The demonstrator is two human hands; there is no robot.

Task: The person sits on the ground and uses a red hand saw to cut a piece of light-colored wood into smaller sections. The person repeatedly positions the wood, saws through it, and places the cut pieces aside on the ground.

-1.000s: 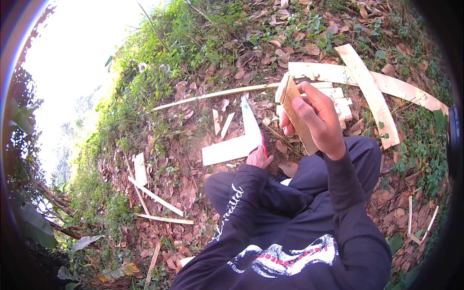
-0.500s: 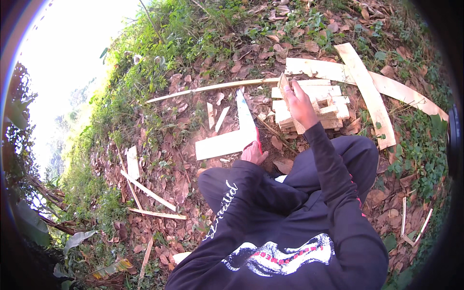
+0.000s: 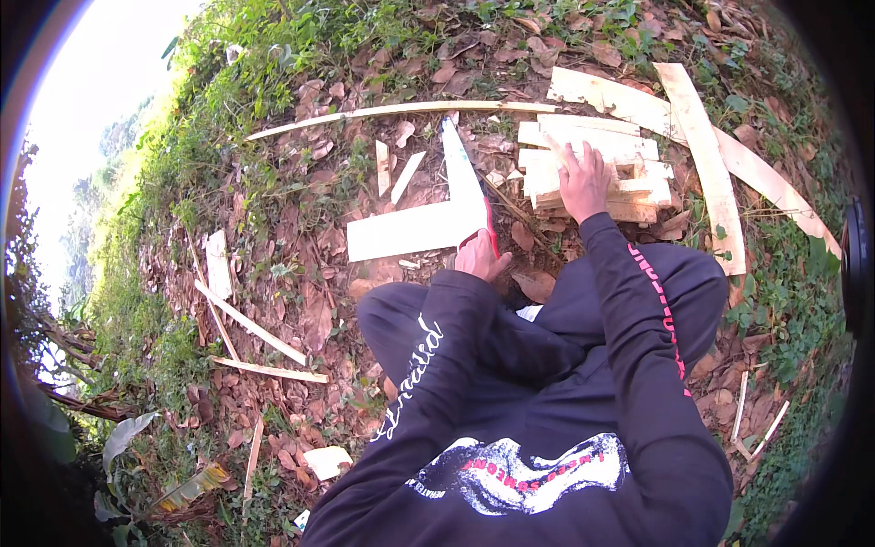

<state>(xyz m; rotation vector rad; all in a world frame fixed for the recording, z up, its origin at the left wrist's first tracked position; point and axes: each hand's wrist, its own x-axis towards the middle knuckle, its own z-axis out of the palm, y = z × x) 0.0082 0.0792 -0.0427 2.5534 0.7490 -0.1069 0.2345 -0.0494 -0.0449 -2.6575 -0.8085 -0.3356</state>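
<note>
My left hand (image 3: 479, 258) is closed at the red handle of a hand saw (image 3: 460, 164), whose pale blade points away from me. Fingers and thumb lie on either side of the handle, by the right end of a pale wooden board (image 3: 401, 232) on the ground. To the right, my right hand (image 3: 585, 182) rests over a stack of short cut wood pieces (image 3: 638, 196), fingers spread. A piece of wood (image 3: 553, 148) on top shows past its fingertips, partly hidden by the hand.
Beyond the stack, a long plank (image 3: 611, 96) is crossed by another plank (image 3: 702, 164). One long thin strip (image 3: 392, 110) lies at the far side. Several narrow offcuts (image 3: 251, 324) are scattered on the left among dry leaves, and small sticks (image 3: 740, 406) lie at the right.
My right hand has lowered the wood piece it held tilted onto the stack, and its fingers have spread. The left hand stays at the saw handle. The whole view has shifted slightly.
</note>
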